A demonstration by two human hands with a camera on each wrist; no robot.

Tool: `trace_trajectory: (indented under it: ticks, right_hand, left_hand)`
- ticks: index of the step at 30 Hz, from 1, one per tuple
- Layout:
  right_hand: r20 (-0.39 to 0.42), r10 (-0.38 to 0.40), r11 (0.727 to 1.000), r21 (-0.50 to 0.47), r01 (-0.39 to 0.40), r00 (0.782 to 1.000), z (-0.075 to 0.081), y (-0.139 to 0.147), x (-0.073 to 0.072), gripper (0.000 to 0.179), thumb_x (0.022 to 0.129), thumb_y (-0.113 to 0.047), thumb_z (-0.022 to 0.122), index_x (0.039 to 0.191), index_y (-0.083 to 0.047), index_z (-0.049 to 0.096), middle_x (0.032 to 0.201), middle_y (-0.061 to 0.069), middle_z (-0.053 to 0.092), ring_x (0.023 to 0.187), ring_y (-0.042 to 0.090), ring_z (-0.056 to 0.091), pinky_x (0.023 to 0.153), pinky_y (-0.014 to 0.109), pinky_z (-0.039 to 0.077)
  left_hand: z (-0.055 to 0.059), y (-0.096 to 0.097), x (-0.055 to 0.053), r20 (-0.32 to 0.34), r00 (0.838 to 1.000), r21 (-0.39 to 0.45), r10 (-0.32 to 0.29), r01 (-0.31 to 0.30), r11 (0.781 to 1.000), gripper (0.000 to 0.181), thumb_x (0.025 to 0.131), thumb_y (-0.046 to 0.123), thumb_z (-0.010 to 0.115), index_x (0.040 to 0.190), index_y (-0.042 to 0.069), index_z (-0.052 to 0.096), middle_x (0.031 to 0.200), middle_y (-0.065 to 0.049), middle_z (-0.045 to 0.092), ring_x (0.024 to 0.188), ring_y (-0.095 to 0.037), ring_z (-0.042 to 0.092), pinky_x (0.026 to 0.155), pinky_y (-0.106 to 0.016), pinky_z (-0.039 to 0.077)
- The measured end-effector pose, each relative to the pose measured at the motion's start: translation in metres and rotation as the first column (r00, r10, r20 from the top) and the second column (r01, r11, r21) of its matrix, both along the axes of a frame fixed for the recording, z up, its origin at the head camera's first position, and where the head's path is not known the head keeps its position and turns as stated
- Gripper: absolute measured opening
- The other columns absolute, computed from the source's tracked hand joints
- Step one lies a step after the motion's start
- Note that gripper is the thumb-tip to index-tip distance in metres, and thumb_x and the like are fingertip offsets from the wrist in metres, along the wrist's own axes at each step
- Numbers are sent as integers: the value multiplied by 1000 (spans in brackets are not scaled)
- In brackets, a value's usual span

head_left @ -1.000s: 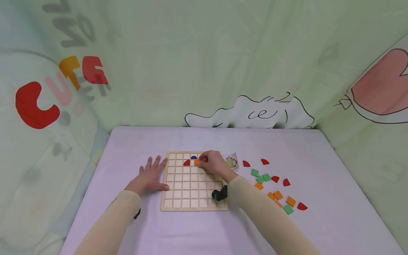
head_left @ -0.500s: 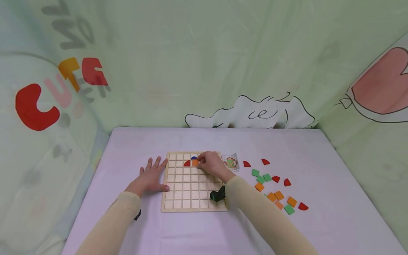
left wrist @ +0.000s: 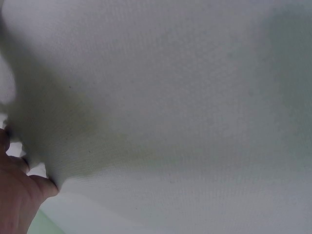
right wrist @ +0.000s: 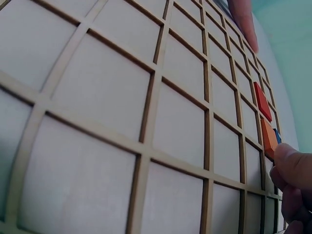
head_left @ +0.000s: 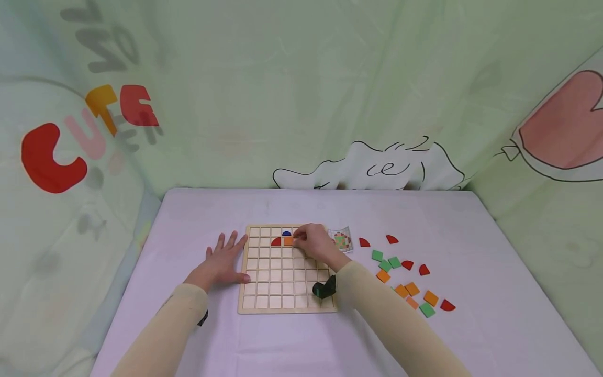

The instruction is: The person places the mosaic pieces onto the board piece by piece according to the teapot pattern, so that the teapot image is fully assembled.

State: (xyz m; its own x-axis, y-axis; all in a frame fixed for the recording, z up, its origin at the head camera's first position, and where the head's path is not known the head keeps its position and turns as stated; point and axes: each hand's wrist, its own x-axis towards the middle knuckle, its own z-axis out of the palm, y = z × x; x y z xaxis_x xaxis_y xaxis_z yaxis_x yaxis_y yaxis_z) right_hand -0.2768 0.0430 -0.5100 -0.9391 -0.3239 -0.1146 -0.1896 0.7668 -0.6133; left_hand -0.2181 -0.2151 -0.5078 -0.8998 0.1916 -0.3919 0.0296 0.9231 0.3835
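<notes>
My right hand (head_left: 316,242) has its thumb and bent fingers at the right edge of an orange square tile (head_left: 288,241); in the right wrist view the thumb tip overlaps the tile's corner. This tile sits in a cell near the far edge of a wooden grid board (head_left: 275,288). Beside it on the left is a red quarter-circle tile (head_left: 276,242); a blue rounded tile (head_left: 286,233) lies just behind. My left hand (head_left: 222,264) is spread with fingers apart, thumb and a fingertip on the board's left edge. In the left wrist view, part of the left hand (left wrist: 22,195) shows over white cloth.
A small printed pattern card (head_left: 343,240) lies by the board's far right side. Right of the board are scattered loose green squares (head_left: 385,265), orange squares (head_left: 412,288) and red quarter circles (head_left: 447,305). Hanging printed cloth (head_left: 226,131) rises behind the table (head_left: 494,293).
The orange tile has shifted slightly left into its cell beside the red one. My right fingertips have since drawn slightly right toward its edge; the left hand stays in place.
</notes>
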Motion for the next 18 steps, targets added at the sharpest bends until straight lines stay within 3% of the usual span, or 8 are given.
trace_trajectory:
  ticks: [8, 18]
  right_hand:
    - [-15, 37, 999, 38, -36, 999, -2, 2, 1, 15, 98, -12, 68, 106, -7, 79, 107, 8, 78, 100, 22, 71, 88, 38, 59]
    - [-21, 47, 998, 48, -46, 999, 0, 0, 0, 14, 98, -12, 68, 105, -6, 79, 107, 9, 77, 99, 22, 72, 86, 37, 59]
  left_hand:
    - [-1, 0, 0, 5, 1000, 4, -3, 3, 1000, 113, 80, 41, 86, 165, 11, 17, 172, -21, 3, 157, -50, -5, 120, -75, 6]
    - [2, 1, 1, 7, 1000, 6, 3, -3, 1000, 114, 79, 40, 87, 165, 11, 18, 172, -21, 3, 157, -50, -5, 120, -75, 5]
